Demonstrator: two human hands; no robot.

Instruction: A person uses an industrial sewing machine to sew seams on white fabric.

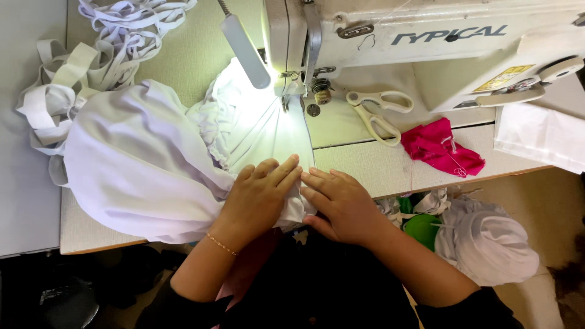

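I have both hands flat on the white fabric point(152, 164) at the near edge of the bench point(365, 164), just in front of the sewing machine point(426, 49). My left hand point(259, 192) lies with its fingers spread and pressing down on the folded edge, pinching nothing; my right hand point(341, 204) lies beside it, fingers together and flat, fingertips touching the same edge. The grip on either side is an open press, not a clasp. The fabric bulges in a big heap toward the left edge of the bench and runs gathered up to the needle area point(286, 97), lit by the lamp point(247, 52). To do this well, I judge the fold should be kept even under both palms and fed straight, with fingertips well short of the needle. White scissors point(378, 113) lie on the machine bed, a pink scrap point(442, 149) near the right edge, and elastic tape point(103, 42) at the far left corner.
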